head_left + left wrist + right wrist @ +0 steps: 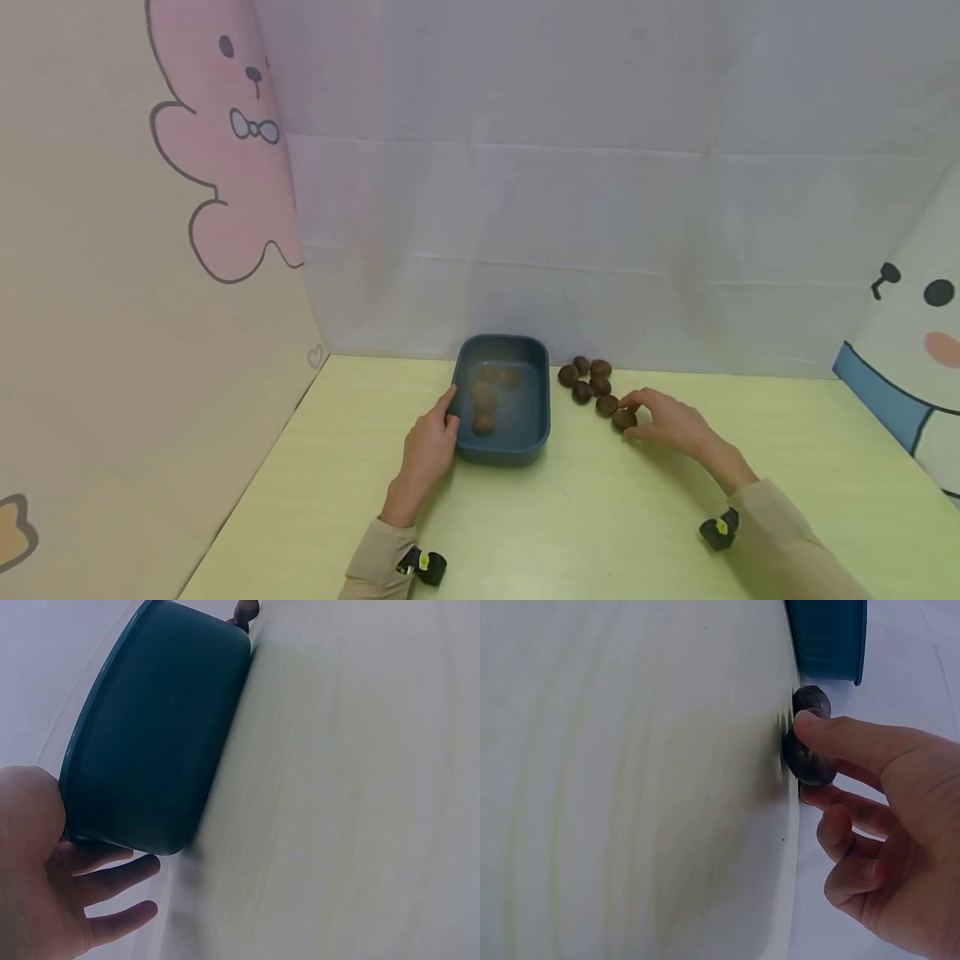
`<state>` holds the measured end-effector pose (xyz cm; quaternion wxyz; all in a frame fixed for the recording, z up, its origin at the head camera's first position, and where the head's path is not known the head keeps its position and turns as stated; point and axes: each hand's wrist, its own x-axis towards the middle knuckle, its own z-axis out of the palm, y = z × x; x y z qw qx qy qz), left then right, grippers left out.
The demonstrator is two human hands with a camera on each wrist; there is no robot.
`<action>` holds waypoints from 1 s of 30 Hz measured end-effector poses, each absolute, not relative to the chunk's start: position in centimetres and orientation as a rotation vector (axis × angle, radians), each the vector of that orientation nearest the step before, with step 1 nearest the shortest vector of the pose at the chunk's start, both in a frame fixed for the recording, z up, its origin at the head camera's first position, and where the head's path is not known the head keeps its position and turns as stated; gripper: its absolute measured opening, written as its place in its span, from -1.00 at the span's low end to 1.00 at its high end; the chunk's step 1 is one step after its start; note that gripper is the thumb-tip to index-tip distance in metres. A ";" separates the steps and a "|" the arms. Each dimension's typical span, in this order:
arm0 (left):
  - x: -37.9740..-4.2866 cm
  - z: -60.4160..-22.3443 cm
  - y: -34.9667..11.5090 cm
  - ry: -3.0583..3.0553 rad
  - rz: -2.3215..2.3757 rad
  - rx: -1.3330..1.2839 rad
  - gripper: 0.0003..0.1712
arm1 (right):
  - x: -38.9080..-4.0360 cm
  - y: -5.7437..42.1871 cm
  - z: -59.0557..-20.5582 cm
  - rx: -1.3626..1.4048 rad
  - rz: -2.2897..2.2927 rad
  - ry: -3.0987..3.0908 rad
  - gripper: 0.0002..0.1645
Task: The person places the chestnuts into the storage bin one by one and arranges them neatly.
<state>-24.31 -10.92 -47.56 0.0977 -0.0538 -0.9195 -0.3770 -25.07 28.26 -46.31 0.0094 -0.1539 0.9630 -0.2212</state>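
A dark blue plastic bin [502, 457] stands on the table with several brown chestnuts [483, 425] inside, mostly along its left half. My left hand [430, 446] grips the bin's near left side, thumb by the rim and fingers along the outer wall. In the left wrist view the bin's wall [157, 727] fills the upper left beside that hand [37, 885]. To the right of the bin, my right hand [671, 425] pinches a chestnut [624, 420] between thumb and fingers, low at the tabletop. The right wrist view shows this chestnut [810, 761] under the thumb, its other fingers curled loosely.
Several loose chestnuts [581, 392] lie between the bin and my right hand, one of them [607, 406] right beside the pinched one. A white cloth wall [495, 208] rises behind the pale table [570, 533]. Printed panels stand at the left and right.
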 end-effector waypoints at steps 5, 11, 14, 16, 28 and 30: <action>-24.3 -47.5 -11.0 -2.719 -1.124 -0.150 -0.39 | -25.2 28.1 -46.5 -0.487 -0.675 2.996 -0.44; -24.4 -47.6 -11.0 -2.723 -1.117 -0.155 -0.39 | -25.1 28.1 -46.6 -0.466 -0.618 3.007 -0.47; -24.4 -47.6 -11.1 -2.726 -1.111 -0.156 -0.39 | -25.0 28.2 -46.6 -0.471 -0.612 3.017 -0.46; -24.4 -47.6 -11.1 -2.726 -1.113 -0.156 -0.39 | -25.0 28.2 -46.5 -0.476 -0.617 3.026 -0.47; -24.3 -47.9 -11.1 -2.715 -1.128 -0.161 -0.39 | -24.6 27.3 -46.4 -0.567 -0.696 3.100 -0.49; -24.3 -47.9 -11.0 -2.715 -1.130 -0.163 -0.39 | -24.5 27.2 -46.4 -0.585 -0.750 3.103 -0.50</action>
